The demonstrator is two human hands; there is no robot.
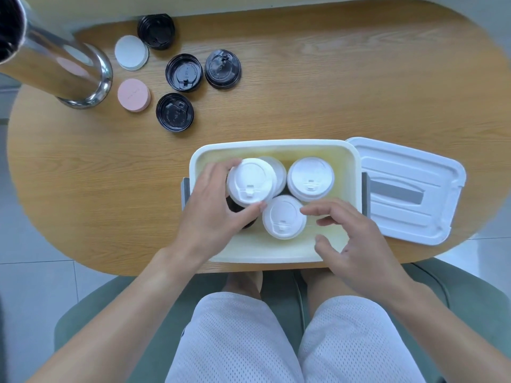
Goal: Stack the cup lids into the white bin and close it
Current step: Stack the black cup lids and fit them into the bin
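L hand grips a white sip lid at the top of a stack in the white bin, thumb at the lid's 5 o'clock edge, fingers curled round its 10 o'clock side; something dark shows under it at 7 o'clock, prob. black lids, can't tell for sure. R hand hovers over the bin's 4 o'clock corner, fingers spread and loosely bent, holding nothing, tips just beside a second white lid at its 3 o'clock. A third white lid sits toward the bin's 1 o'clock. Lids are round, thin moulded plastic w/ raised rims and sip tabs. Bin is rectangular w/ rounded corners, smooth and pale inside; its ribbed cover lies off at the bin's 3 o'clock, nearer the R hand. Four glossy black lids, e.g., plus a flat white disc and pink disc, wait on the wood-grain table toward 10–11 o'clock of the bin, nearer the L hand. A shiny metal post stands beside them.
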